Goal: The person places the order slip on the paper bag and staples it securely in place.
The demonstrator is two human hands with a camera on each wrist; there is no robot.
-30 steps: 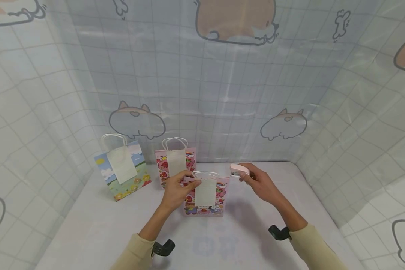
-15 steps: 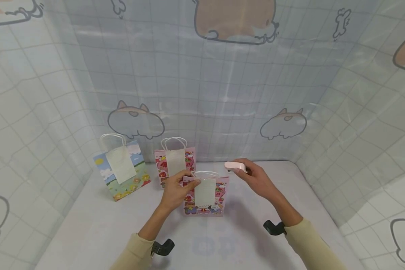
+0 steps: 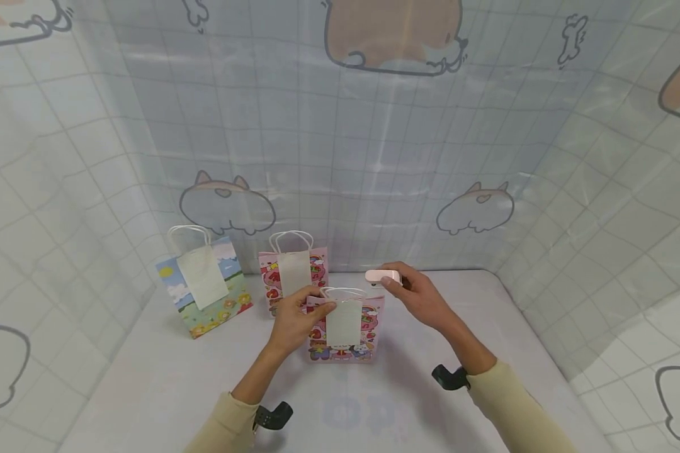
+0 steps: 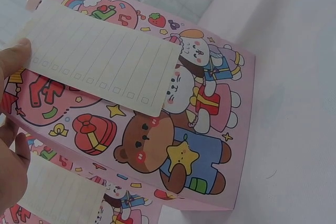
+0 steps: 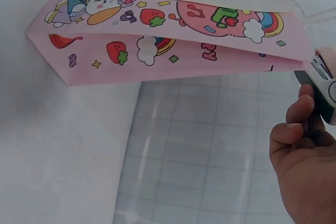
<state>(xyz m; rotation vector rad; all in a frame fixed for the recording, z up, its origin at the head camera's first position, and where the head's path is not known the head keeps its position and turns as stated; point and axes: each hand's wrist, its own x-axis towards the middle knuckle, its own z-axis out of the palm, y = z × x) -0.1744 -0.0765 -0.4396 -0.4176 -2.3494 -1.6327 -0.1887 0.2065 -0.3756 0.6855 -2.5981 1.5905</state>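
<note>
In the head view, my left hand point(image 3: 293, 319) pinches the top left edge of a pink cartoon paper gift bag point(image 3: 371, 324), which stands upright. A lined white paper with checkboxes point(image 4: 105, 56) lies against the bag's front, its top by the white rope handles point(image 3: 344, 291). My left thumb point(image 4: 14, 59) presses on the paper's edge in the left wrist view. My right hand point(image 3: 422, 297) grips a pale pink stapler point(image 3: 381, 276) just above and right of the bag's top. In the right wrist view the stapler point(image 5: 321, 90) is close beside the bag's open mouth, partly cut off.
Behind stands a second pink cartoon bag point(image 3: 322, 270) with a white paper on its front. A blue and green landscape bag point(image 3: 239, 290) with its own white paper point(image 3: 204, 277) leans at the left. A patterned curtain point(image 3: 351, 157) rises behind the white table point(image 3: 430, 402).
My right hand has brought the stapler leftward, closer to the top of the front bag, turning it slightly. My left hand and the bags have stayed in place.
</note>
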